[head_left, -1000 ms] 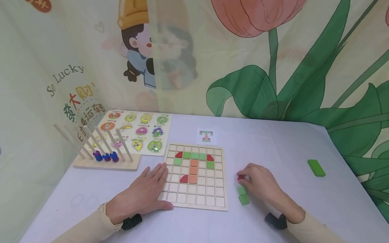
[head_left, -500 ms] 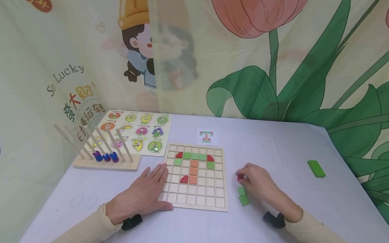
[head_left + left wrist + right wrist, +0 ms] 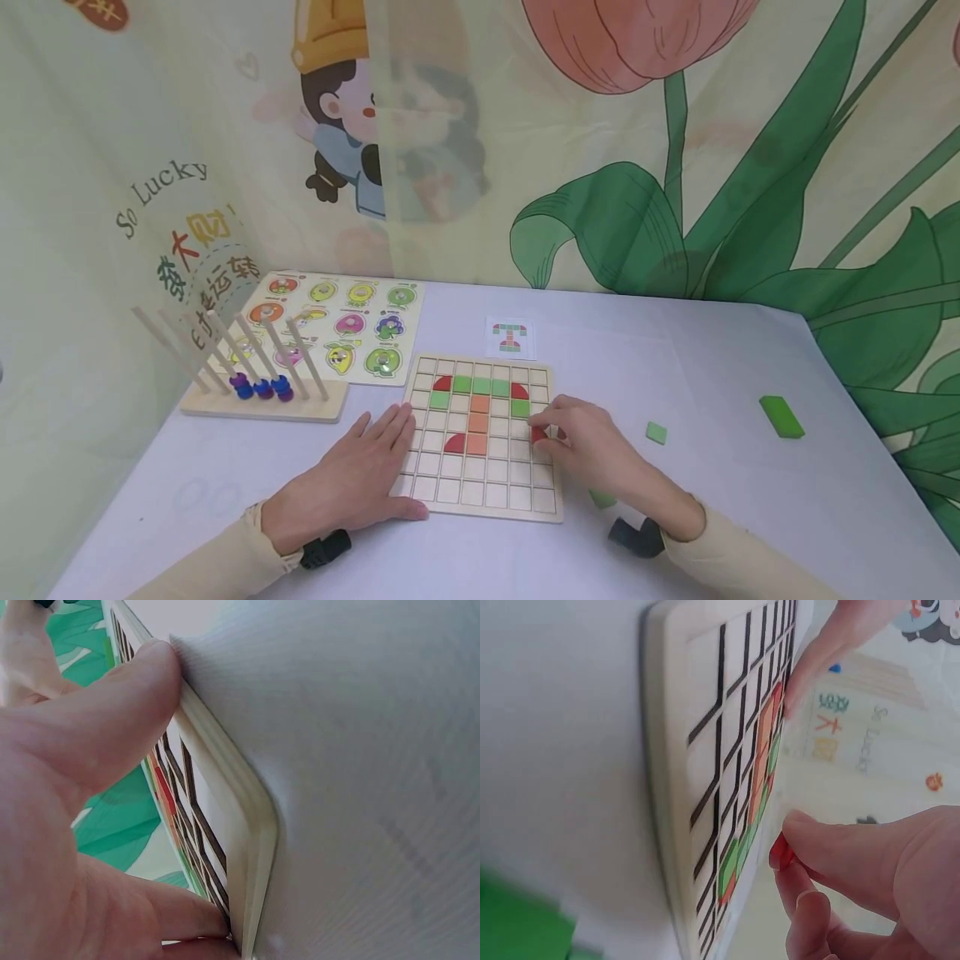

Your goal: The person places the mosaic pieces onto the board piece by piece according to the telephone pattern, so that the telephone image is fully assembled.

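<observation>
A square wooden grid board [image 3: 498, 490] lies on the table, with red quarter-round, green and orange tiles set in its cells in a T-like pattern. My left hand [image 3: 348, 471] rests flat along its left side, fingertips on the edge and thumb at the near edge, as the left wrist view also shows. Between thumb and fingers, my right hand [image 3: 592, 442] pinches a red tile [image 3: 781, 852] over the board's right edge. One green tile [image 3: 602, 497] shows partly beneath the right forearm. Another green tile [image 3: 656, 432] lies to the right of that hand.
Behind the board lies a small pattern card [image 3: 511, 337]. At left stand a wooden peg rack [image 3: 262, 406] with blue and purple beads and a fruit puzzle board [image 3: 367, 342]. A green block [image 3: 781, 416] is at far right.
My right hand has carried the red tile leftward from the table to the board's right edge. One green tile now lies farther right, apart from the other. The left hand stays put.
</observation>
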Tool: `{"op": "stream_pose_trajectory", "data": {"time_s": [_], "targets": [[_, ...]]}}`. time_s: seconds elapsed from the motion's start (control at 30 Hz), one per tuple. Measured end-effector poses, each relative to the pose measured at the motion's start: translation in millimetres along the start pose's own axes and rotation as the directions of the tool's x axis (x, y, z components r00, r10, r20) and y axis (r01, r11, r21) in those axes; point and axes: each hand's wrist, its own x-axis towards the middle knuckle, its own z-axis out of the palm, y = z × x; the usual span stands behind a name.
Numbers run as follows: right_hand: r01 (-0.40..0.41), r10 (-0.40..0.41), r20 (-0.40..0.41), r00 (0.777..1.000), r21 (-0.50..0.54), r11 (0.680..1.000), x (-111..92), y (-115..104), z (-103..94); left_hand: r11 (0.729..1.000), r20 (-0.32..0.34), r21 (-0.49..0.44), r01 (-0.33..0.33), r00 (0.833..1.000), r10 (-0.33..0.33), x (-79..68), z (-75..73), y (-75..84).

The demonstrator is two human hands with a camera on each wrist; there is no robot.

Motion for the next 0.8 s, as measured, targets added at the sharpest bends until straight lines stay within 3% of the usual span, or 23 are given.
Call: {"op": "stream_pose_trajectory", "data": {"time_s": [0.13, 0.43, 0.8], "targets": [[0.034, -0.036, 0.05, 0.998, 0.044, 0.998, 10, -12, 9.6, 1.0, -0.005, -0.002, -0.002, 1.0, 0.002, -0.2, 0.4, -0.3], [0.135, -0.135, 0.103, 0.985, 0.003, 0.991, 27, -22, 22.2, 1.0, -0.008, 0.002, -0.001, 1.0, 0.001, -0.3, -0.1, -0.2], [0.097, -0.1, 0.118, 0.988, 0.037, 0.995, 32, -20, 30.9, 1.0, -0.005, 0.019, 0.003, 1.0, -0.003, -1.1, -0.1, 0.1]]}}
